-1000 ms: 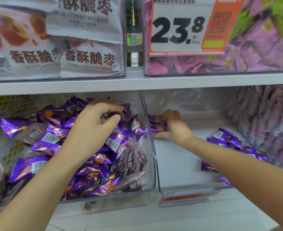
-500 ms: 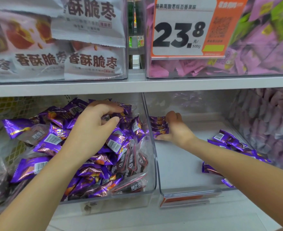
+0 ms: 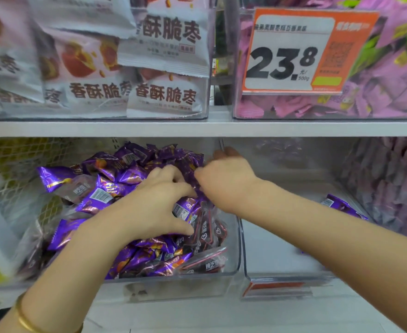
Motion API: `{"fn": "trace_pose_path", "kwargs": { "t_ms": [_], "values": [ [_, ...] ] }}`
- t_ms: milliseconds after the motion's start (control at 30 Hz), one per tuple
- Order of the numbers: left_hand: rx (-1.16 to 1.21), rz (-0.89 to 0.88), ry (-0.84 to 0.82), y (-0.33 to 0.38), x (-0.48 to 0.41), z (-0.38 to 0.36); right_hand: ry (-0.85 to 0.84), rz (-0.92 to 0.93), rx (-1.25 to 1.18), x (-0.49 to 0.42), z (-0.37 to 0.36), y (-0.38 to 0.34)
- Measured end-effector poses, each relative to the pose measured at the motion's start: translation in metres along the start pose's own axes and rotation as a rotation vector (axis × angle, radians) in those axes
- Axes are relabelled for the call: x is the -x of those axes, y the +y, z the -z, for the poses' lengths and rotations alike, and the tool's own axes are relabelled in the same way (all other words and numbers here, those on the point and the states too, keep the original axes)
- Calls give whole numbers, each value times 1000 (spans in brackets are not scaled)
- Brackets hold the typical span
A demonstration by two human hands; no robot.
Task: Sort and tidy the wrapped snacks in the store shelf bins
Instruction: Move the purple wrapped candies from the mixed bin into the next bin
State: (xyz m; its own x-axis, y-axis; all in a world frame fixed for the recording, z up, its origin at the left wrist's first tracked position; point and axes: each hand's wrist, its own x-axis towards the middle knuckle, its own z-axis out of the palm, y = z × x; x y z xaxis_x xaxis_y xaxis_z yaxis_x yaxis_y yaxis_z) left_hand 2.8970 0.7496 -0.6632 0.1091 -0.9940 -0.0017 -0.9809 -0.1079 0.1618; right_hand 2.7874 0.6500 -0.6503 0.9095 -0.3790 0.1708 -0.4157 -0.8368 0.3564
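Clear plastic left bin [image 3: 232,265] heaped with shiny purple foil-wrapped snacks [image 3: 106,174], clear right bin [image 3: 269,248] with few purple packets [image 3: 341,205] by its right wall, left hand [image 3: 154,207] curled round a clump in the heap, right hand [image 3: 224,181] over heap, fingers bent, grip unclear.

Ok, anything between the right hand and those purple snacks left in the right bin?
Only the clear wall between the bins. The right hand is over the left bin's pile, its forearm crossing above that wall; the leftover snacks lie on open bin floor beyond.
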Motion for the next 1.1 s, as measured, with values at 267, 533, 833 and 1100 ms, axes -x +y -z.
{"fn": "trace_pose_path", "kwargs": {
  "t_ms": [267,533,833,1100],
  "values": [
    [151,3,236,-4,11,4,14,-121,-349,-8,-8,-2],
    [1057,243,325,-8,15,23,355,-394,-1613,54,5,20],
    [1114,96,344,31,-5,13,86,-271,-1987,78,1,37],
    [753,29,345,43,-26,-12,148,-622,-1680,80,-40,92]
  ]
}}
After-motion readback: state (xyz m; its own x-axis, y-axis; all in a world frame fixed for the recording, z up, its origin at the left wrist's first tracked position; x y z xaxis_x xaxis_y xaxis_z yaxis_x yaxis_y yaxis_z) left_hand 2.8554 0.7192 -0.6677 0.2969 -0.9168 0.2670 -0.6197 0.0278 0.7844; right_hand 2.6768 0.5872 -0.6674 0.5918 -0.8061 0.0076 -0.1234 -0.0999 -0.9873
